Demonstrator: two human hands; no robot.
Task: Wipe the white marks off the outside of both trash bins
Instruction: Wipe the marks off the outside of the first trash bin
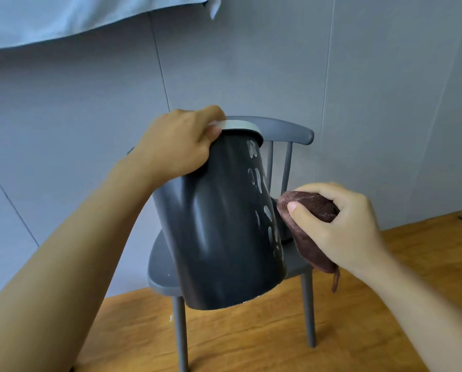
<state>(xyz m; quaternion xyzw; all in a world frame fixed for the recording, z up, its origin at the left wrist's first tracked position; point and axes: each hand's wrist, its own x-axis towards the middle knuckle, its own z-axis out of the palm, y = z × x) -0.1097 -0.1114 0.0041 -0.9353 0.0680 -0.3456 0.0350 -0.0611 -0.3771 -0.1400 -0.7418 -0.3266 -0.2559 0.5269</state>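
Two hands work: the left hand grips the dark bin's pale rim, tipping it over the gray chair, while the right hand holds a brown cloth, which should rub the white marks firmly.

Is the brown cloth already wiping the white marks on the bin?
No, the brown cloth bunched in the right hand sits just beside the dark trash bin, off its white marks.
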